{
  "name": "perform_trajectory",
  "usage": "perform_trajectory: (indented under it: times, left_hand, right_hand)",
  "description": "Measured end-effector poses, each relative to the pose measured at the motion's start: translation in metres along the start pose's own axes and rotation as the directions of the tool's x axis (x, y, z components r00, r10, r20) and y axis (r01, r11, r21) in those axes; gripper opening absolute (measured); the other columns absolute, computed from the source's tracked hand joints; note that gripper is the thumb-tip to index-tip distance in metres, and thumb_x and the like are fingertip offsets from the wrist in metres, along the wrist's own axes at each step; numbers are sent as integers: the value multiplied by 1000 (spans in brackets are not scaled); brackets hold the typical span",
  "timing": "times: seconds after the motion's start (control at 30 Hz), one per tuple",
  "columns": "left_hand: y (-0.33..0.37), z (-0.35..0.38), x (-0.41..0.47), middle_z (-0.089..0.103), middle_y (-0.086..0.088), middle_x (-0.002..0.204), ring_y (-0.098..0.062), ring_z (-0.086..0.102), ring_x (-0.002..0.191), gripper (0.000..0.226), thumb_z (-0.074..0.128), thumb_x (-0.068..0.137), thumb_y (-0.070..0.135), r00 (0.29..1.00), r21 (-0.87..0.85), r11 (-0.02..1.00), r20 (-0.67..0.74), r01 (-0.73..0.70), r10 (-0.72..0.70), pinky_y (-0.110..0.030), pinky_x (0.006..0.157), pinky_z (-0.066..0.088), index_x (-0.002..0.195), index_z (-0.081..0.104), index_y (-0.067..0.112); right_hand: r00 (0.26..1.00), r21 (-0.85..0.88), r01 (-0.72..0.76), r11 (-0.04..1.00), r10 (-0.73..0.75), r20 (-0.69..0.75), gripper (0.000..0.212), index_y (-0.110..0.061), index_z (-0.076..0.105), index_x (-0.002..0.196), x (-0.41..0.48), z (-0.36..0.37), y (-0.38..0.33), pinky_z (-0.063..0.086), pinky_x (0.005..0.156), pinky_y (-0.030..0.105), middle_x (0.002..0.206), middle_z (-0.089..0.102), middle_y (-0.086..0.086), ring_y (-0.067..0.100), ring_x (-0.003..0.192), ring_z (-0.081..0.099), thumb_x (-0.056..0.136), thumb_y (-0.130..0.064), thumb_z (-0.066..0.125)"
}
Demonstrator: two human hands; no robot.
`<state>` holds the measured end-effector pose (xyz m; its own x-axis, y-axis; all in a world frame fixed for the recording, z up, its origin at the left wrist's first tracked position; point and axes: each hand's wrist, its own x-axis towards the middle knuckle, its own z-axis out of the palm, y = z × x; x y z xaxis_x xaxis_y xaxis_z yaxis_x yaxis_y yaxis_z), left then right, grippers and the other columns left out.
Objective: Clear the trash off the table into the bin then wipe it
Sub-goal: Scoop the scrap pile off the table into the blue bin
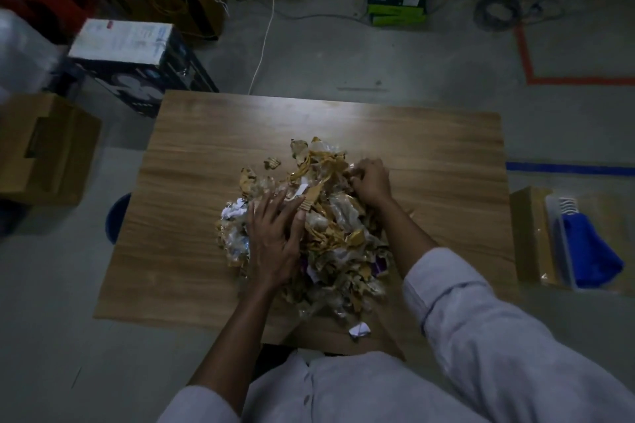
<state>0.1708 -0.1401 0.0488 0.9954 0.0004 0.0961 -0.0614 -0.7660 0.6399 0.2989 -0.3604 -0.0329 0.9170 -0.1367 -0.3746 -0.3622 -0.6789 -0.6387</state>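
Head view: the trash pile (330,237) sits mid-desk (192,154), a loose heap of torn brown card, clear wrap and white paper; the left hand (275,240) lies on its 9 o'clock flank, grip spread, fingers flat against the scraps; the right hand (372,182) is at the heap's 2 o'clock edge, grip curled into the scraps and pinching a clump; one white paper scrap (359,331) lies apart at 6 o'clock, near the desk's near edge; a blue rim, probably the bin (118,216), peeks out at the desk's 9 o'clock edge; a blue cloth (591,251) lies on a box at 3 o'clock, off the desk. The step looks like gathering; done well, both hands would cup the heap from opposite sides and squeeze it tight before moving it towards 9 o'clock, so light bits do not spill. The heap has no front; its long axis runs 12 to 6 o'clock.
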Motion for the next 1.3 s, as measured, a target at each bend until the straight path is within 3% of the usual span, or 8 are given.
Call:
perform_trajectory:
  times: [0.1, 0.23, 0.37, 0.5, 0.6, 0.83, 1.03, 1.3]
  left_hand:
    - [1, -1, -1, 50, 1, 153, -16, 27, 151, 50, 36, 103, 52, 999, -32, 999, 9, 37, -37, -50, 125, 9, 137, 62, 29]
    - [0, -4, -5, 47, 1, 155, -19, 29, 150, 53, 34, 103, 54, 998, -92, 994, 4, 59, -59, -45, 124, 17, 140, 61, 26]
    - [2, 0, -15, 44, -1, 158, -20, 29, 151, 56, 33, 103, 53, 998, -103, 993, 8, 59, -58, -42, 124, 20, 145, 55, 22]
    - [8, -4, -25, 43, -3, 158, -17, 29, 149, 65, 28, 102, 56, 990, -152, 979, 62, 135, -127, -42, 123, 24, 147, 52, 16]
    - [5, -11, -27, 48, -3, 153, -19, 35, 146, 59, 31, 104, 50, 994, -155, 982, 8, 106, -106, -38, 121, 26, 146, 53, 16]
    - [-2, -23, -36, 50, 2, 152, -16, 39, 144, 54, 30, 107, 50, 997, -102, 993, 54, 63, -57, -38, 121, 28, 147, 50, 21]
    - [-3, -35, -49, 53, -5, 147, -19, 45, 137, 53, 39, 104, 46, 985, -146, 981, 127, 131, -113, -38, 115, 36, 147, 51, 17]
    - [-5, -57, -58, 67, 1, 122, -18, 59, 115, 26, 54, 102, 22, 924, -267, 950, -298, 162, -241, -40, 96, 49, 124, 67, 17]
  right_hand:
    - [986, 451, -165, 877, 162, 45, 18, -18, 75, 107, -20, -7, -7, 55, 99, 41, 119, 73, 6, 27, 112, 67, 94, -10, 65]
    - [990, 713, -32, 700, -77, 121, 21, -20, 72, 113, -73, -17, -40, 58, 90, 39, 118, 72, 4, 23, 107, 69, 102, -10, 59]
    - [894, 212, 371, 904, -410, 182, 44, -33, 56, 144, -123, 3, -48, 41, 111, 35, 147, 55, -8, 10, 134, 51, 105, -49, 43]
    - [851, -216, 525, 823, -503, 150, 53, -23, 58, 143, -150, 30, -48, 22, 121, 49, 151, 52, 4, 25, 145, 40, 105, -48, 30]
    - [798, -207, 556, 805, -587, -135, 43, -18, 70, 120, -159, 32, -53, 37, 108, 46, 126, 67, 3, 24, 122, 57, 101, -39, 39]
    - [731, -196, 629, 752, -658, -179, 37, -18, 73, 116, -161, 29, -66, 42, 104, 44, 131, 67, 5, 26, 124, 58, 100, -39, 47]
    - [793, -185, 609, 771, -584, 176, 65, -25, 64, 133, -158, 42, -59, 28, 119, 53, 152, 52, 1, 24, 146, 39, 90, -59, 30]
    - [759, -10, 626, 780, -612, -221, 36, -26, 71, 114, -179, 37, -62, 32, 113, 61, 146, 58, -3, 21, 140, 47, 93, -53, 58]
